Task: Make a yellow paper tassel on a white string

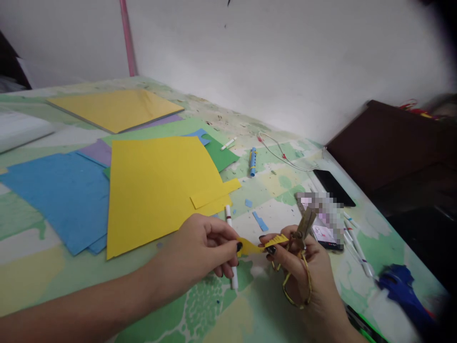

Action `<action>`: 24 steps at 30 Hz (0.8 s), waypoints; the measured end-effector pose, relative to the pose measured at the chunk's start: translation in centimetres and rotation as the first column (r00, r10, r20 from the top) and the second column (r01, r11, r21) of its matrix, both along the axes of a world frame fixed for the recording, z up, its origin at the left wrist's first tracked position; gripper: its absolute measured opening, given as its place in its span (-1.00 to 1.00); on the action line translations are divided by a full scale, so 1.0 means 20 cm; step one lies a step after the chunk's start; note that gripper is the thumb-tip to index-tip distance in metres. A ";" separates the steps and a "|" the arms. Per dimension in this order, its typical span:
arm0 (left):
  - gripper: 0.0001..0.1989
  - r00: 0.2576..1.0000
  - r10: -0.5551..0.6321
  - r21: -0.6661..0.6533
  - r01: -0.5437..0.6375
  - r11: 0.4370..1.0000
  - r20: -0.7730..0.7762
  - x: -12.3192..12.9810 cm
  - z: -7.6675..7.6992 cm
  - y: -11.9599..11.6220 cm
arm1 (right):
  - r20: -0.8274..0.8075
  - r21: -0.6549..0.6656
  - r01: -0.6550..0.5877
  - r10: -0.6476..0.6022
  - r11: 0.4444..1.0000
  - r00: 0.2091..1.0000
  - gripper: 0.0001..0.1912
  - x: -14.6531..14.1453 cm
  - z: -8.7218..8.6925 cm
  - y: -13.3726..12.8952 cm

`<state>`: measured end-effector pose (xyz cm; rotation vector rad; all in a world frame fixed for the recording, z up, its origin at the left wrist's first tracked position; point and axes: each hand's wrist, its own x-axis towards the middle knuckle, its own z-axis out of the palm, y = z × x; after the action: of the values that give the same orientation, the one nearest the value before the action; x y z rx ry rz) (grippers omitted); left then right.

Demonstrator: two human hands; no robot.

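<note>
Yellow paper strip at five o'clock from centre, over the bench, long axis nearly nine-to-three, fringed end toward three, pinched by left hand and right hand, scissors also gripped in right, yellow sheet toward ten.

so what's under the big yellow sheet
Blue sheets and purple paper stick out from under the yellow sheet on the left, and green paper beyond its far edge. Anything lying wholly beneath it is covered.

L hand & R hand hold yellow strip.
</note>
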<state>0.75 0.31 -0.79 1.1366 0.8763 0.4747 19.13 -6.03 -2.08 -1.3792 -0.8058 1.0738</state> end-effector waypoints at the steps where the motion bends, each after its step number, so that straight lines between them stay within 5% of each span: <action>1: -0.94 1.000 0.002 -0.006 -0.002 1.000 -0.004 0.00 0.00 0.00 | 0.003 0.001 -0.003 0.003 1.000 1.000 -0.70 0.00 0.00 0.00; 16: -0.67 0.997 0.014 -0.085 -0.007 0.996 0.080 -0.01 0.04 -0.01 | 0.139 0.047 0.060 -0.066 0.997 0.988 -0.73 -0.01 0.01 -0.01; 24: -0.72 0.993 -0.026 -0.121 0.040 0.992 0.113 0.00 0.01 -0.01 | 0.299 0.085 -0.017 -0.010 0.996 0.954 -0.76 -0.04 0.03 -0.02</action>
<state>0.76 0.16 -0.55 1.0010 0.7781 0.4466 18.43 -6.35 -1.54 -1.4864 -1.0630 0.8312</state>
